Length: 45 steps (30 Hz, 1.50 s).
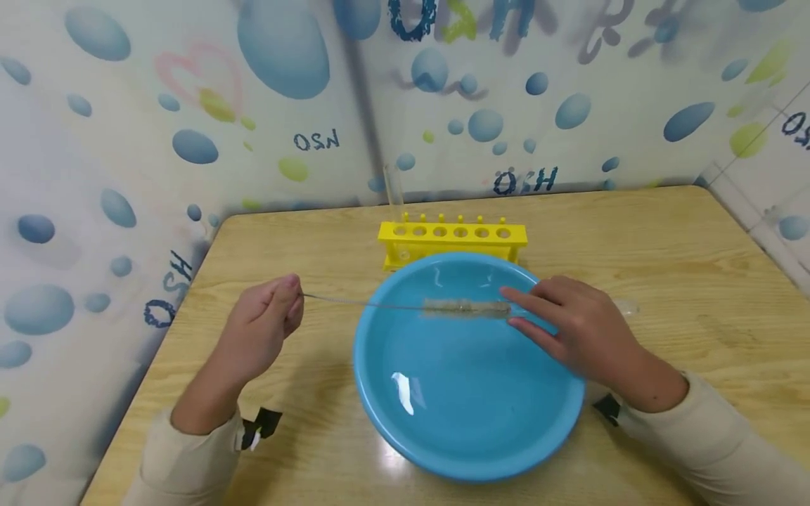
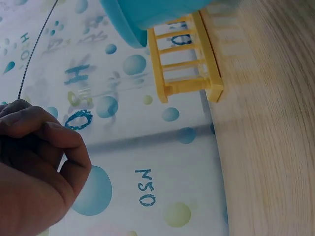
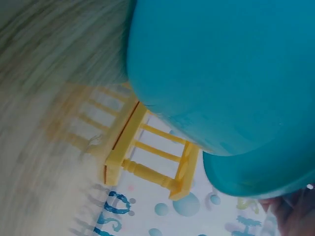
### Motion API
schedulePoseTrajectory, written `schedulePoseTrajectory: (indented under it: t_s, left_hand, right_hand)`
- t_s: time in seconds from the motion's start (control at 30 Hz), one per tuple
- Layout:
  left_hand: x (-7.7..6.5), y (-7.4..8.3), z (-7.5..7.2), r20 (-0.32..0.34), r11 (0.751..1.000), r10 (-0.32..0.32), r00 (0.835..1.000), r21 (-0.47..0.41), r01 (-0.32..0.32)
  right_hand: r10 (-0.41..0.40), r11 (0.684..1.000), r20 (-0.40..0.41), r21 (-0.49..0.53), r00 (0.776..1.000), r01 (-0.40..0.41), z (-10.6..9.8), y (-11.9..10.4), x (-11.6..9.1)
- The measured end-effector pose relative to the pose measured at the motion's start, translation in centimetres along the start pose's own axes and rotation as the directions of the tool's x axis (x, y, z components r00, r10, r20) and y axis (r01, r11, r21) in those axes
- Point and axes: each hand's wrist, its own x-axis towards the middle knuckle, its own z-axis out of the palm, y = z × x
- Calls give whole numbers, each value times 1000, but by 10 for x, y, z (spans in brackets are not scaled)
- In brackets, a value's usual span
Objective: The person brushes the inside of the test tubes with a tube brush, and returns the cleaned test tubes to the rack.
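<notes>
The left hand (image 1: 262, 323) is clamped on the end of the wire handle of a brush (image 1: 466, 308), with the thumb pressed against the curled fingers. The right hand (image 1: 588, 330) holds a clear tube (image 1: 626, 307) between its thumb and fingers; the closed end of this tube shows beyond the hand, at the right. The wire goes almost level from the left hand to the pale bristles, which are just beside the right fingertips and in line with the tube. I cannot tell whether the tip of the brush is inside the tube.

Below the bristles is a round blue basin (image 1: 468, 393), with some bright reflections on its inner surface. The left hand is outside its rim, and the right hand is partly above the right side. Just behind the basin stands a yellow rack (image 1: 452, 232) with 6 holes along its top. In its leftmost hole there is 1 upright transparent tube (image 1: 394, 193).

The 2 arms wear cream sleeves (image 1: 715, 436), and 1 black piece (image 1: 266, 422) is near each cuff. Everything is at a wood-grain table (image 1: 696, 281), and behind it the wall (image 1: 354, 151) has blue and green drops and mirrored letters.
</notes>
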Motion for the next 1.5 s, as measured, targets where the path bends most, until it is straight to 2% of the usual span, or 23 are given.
schedulePoseTrajectory:
  t_s: [0.1, 0.23, 0.4, 0.53, 0.63, 0.9, 1.33, 1.5]
  left_hand:
    - [-1, 6, 3, -36, 998, -34, 999, 50, 35]
    - [-1, 7, 5, -74, 999, -26, 997, 39, 29]
    - [1, 4, 7, -92, 1000, -18, 996, 0, 18]
    - [-2, 2, 7, -113, 998, -57, 992, 34, 61]
    - [-5, 1, 8, -105, 994, -92, 990, 48, 97]
    - [-6, 4, 16, -54, 995, -77, 996, 58, 80]
    - [-4, 5, 28, -32, 985, -148, 988, 80, 150]
    - [-6, 3, 31, -25, 984, -152, 988, 86, 154]
  right_hand:
    - [16, 1000, 3, 15, 1000, -16, -1, -3, 2]
    - [58, 998, 21, 34, 998, -59, 2, -9, 4]
    - [101, 994, 60, 37, 993, -103, 5, -16, 6]
    - [93, 995, 84, 18, 992, -95, 9, -18, 9]
    - [77, 997, 93, 16, 993, -79, 12, -19, 9]
    - [63, 997, 79, 33, 995, -66, 12, -20, 9]
    - [48, 998, 66, 45, 997, -51, 12, -17, 7]
    - [47, 998, 63, 43, 997, -49, 12, -17, 7]
